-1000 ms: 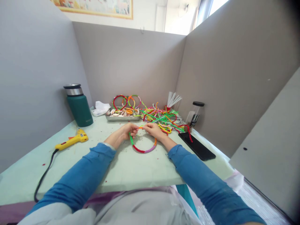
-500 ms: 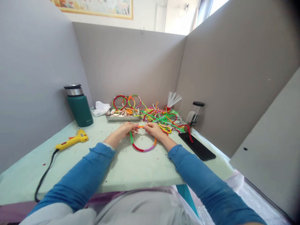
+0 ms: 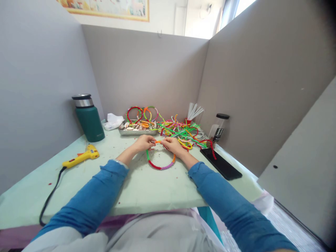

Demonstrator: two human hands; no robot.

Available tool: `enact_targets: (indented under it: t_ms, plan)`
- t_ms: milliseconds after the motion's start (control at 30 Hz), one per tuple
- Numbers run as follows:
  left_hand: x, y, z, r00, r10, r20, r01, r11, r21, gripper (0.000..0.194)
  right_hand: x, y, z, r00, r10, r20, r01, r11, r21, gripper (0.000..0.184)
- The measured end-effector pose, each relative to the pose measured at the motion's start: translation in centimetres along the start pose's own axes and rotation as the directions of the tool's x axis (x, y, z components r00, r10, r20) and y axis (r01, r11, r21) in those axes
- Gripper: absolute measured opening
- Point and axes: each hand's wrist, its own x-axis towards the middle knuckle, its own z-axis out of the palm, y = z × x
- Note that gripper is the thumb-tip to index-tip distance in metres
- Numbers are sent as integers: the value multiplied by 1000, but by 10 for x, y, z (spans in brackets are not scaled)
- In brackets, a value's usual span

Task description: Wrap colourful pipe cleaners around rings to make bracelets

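Here's the fuzzy multicoloured pipe-cleaner ring (image 3: 156, 168), right at the fingers: its orange far stretch bridges the gap between the two hands, while the green, red, purple and orange curve swings round on the near side of them! The left hand (image 3: 144, 142) has its fingers pinching one end of that orange stretch; the right hand (image 3: 172, 144) pinches the other, fingertips just beside those opposite. Whether the near curve touches the pale green covered counter (image 3: 160, 196) below the fingers, I can't tell.

Straight beyond the fingers, a shallow silver metal tray (image 3: 138, 133) full of shells, with colourful fuzzy hoops (image 3: 134, 107) upright at its back. Beyond the right fingers, a tangled heap of bright pipe cleaners (image 3: 181, 130)! Out right of the fingers, a flat black phone (image 3: 222, 166); well left of them, a yellow glue gun (image 3: 78, 160), lying on its side.
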Motion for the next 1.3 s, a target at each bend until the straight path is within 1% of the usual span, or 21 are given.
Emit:
enact_targets:
  t_ms: [33, 100, 167, 267, 400, 500, 600, 700, 767, 867, 1000, 1100, 1200, 1300]
  plan:
    - [1, -1, 1, 999, 45, -29, -42, 994, 98, 25, 0, 0, 0, 1000, -1, 2, 1, 1000, -6, 30]
    - [3, -3, 2, 985, 155, -81, -127, 953, 276, 24, 0, -1, 0, 1000, -6, 3, 6, 1000, -16, 30]
    - [3, -5, 2, 964, 245, -103, -188, 904, 385, 27, 0, -2, 0, 1000, -9, 3, 9, 1000, -22, 30]
    - [3, -8, 1, 948, 304, -96, -237, 872, 429, 33, 0, -2, -1, 1000, -7, 10, 7, 1000, -22, 31]
    - [2, -10, 0, 949, 309, -68, -253, 872, 419, 35, 0, -3, 0, 1000, 5, 11, -4, 999, -40, 31]
    - [1, -9, 1, 963, 264, -58, -223, 898, 380, 35, -1, -4, 0, 1000, 9, 20, -8, 999, -52, 30]
    - [0, -5, 1, 989, 142, -40, -124, 947, 298, 32, -2, -6, -1, 999, 12, 51, -9, 998, -57, 30]
    - [-3, 0, -1, 1000, 4, 14, -6, 990, 138, 27, -4, -7, -1, 995, 6, 97, -1, 999, -46, 31]
    - [-5, 3, -2, 997, -56, 51, 55, 998, 20, 24, -5, -7, -1, 993, -2, 116, 6, 1000, -29, 31]
    - [-5, 3, -3, 992, -95, 87, 104, 989, -107, 25, -5, -6, -1, 993, -8, 119, 11, 1000, -20, 32]
    - [-5, 1, -2, 990, -103, 98, 124, 965, -232, 34, -6, -7, -1, 996, -8, 87, 10, 1000, -20, 34]
    - [-6, 2, -1, 984, -121, 128, 152, 951, -268, 40, -8, -10, -2, 995, 9, 102, -12, 1000, 23, 39]
    - [-7, 1, -1, 976, -140, 166, 185, 938, -293, 43, -9, -13, -4, 992, 29, 120, -41, 994, 105, 44]
    - [-5, 0, -2, 969, -201, 140, 237, 912, -334, 44, -6, -14, -5, 991, 107, 85, -122, 973, 198, 46]
